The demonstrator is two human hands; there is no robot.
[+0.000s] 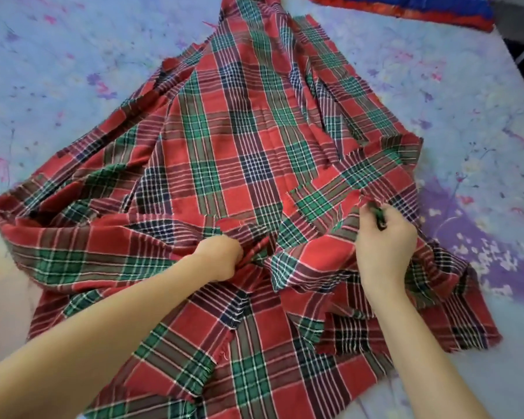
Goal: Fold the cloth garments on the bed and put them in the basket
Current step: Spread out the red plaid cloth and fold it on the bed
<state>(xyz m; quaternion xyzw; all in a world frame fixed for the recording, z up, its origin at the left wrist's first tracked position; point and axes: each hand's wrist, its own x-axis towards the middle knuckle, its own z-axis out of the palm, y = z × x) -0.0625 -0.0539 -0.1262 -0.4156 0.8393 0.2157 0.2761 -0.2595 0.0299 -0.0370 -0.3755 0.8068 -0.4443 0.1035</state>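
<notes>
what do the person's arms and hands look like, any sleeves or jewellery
Both forearms are bare right down to the frame edge, with no sleeves in view. The left hand and right hand show no gloves, watch or bracelets. Any rings cannot be made out.

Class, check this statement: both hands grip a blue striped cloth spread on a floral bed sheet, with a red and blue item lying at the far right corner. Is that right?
One detail is wrong. The head view shows the cloth is red and green plaid, not blue striped. The rest stands: the left hand and right hand both grip it on the floral bed sheet, and a red and blue item lies at the far right corner.
</notes>
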